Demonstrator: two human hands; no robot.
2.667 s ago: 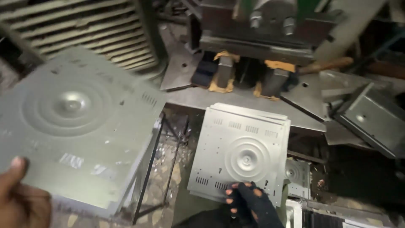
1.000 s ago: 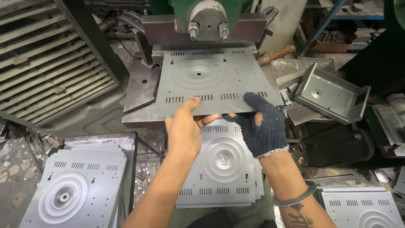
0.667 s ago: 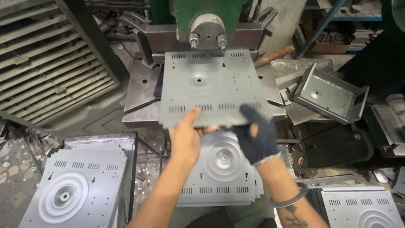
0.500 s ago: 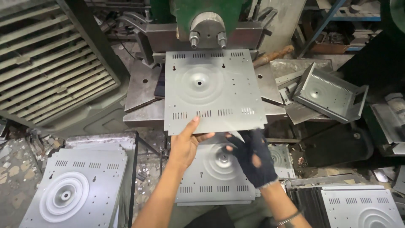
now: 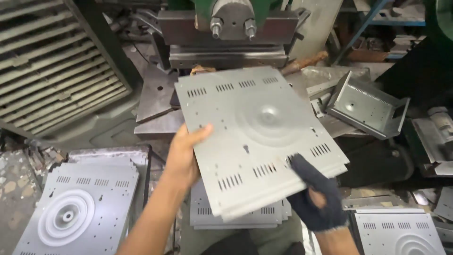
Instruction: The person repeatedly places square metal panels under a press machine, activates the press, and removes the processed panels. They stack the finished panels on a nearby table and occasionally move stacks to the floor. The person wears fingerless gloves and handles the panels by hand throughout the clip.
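Observation:
I hold a grey stamped metal panel (image 5: 255, 137) with a round embossed centre and rows of vent slots, tilted in the air in front of the green press (image 5: 229, 28). My bare left hand (image 5: 186, 153) grips its left edge, thumb on top. My right hand (image 5: 314, 193), in a dark knit glove, grips its near right edge. Under the panel lies a stack of like panels (image 5: 236, 217), mostly hidden by it.
A second stack of panels (image 5: 75, 212) sits at lower left, and a third panel stack (image 5: 401, 231) at lower right. A bent metal box part (image 5: 368, 106) lies right of the press. A slatted metal grille (image 5: 52, 61) leans at upper left. Scrap litters the right side.
The panel has come off the press bed toward me and rotated clockwise. Both hands shifted from its near edge to its left and right sides.

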